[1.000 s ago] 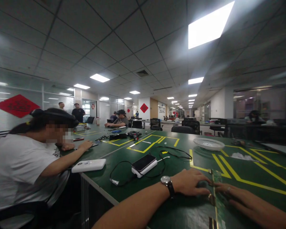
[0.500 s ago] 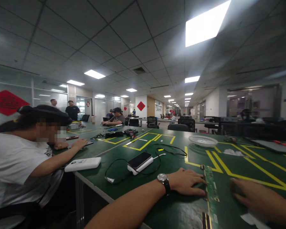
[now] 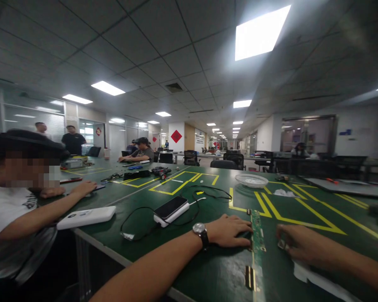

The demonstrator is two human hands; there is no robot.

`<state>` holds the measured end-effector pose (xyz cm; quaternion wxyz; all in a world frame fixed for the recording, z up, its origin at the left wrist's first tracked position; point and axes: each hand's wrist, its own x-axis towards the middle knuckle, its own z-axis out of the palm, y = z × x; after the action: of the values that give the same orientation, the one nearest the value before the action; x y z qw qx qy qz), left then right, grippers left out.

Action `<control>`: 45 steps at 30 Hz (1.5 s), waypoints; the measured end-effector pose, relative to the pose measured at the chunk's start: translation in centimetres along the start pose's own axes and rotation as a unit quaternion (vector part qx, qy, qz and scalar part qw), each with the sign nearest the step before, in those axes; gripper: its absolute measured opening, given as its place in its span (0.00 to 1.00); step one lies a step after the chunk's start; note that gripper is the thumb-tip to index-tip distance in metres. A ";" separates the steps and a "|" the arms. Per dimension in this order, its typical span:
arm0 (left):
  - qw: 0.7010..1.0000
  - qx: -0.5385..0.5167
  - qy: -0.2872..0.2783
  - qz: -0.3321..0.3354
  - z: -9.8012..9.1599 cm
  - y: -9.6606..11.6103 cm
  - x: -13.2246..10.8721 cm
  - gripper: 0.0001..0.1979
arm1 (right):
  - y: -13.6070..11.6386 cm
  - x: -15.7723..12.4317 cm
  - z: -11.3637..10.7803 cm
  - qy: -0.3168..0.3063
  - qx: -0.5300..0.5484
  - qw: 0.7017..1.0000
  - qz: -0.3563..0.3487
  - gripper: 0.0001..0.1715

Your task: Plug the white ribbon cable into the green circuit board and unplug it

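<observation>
My left hand, a watch on its wrist, rests on the table with fingers apart and stretched out. Its fingertips touch the left edge of a long green circuit board, which has a dark connector at its near end. To the right of the board, my right hand is closed, with a small pale piece at its fingertips. That piece is too small and blurred to name. Under the right hand lies a crumpled white tissue or cloth.
A phone lies on a white power bank amid a black cable. Farther back stand a white basket and a crumpled tissue. On the left, a co-worker's arm rests near a white device.
The camera view has turned a little to the right, so everything appears farther left. My right hand has moved slightly, and a small pale piece now shows at its fingertips. My left hand stays on the board.
</observation>
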<state>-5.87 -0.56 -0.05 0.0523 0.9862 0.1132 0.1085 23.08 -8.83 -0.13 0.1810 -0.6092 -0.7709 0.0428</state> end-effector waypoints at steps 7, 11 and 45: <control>1.000 -0.010 -0.008 -0.016 0.3 0.0 -0.2 0.25 | -3.6 0.6 0.5 -0.004 0.005 1.000 -0.023 0.09; 1.000 -0.016 -0.013 -0.016 0.3 0.0 -0.2 0.24 | -4.1 0.7 1.0 0.011 -0.006 1.000 -0.016 0.08; 0.999 -0.040 -0.019 -0.017 0.4 -0.4 0.5 0.24 | -3.2 1.7 1.9 0.050 -0.005 0.995 -0.084 0.02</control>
<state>-5.37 -0.12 -0.37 0.0956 0.9833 0.1242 0.0928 19.14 -7.69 -0.58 0.2191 -0.5447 -0.8095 -0.0065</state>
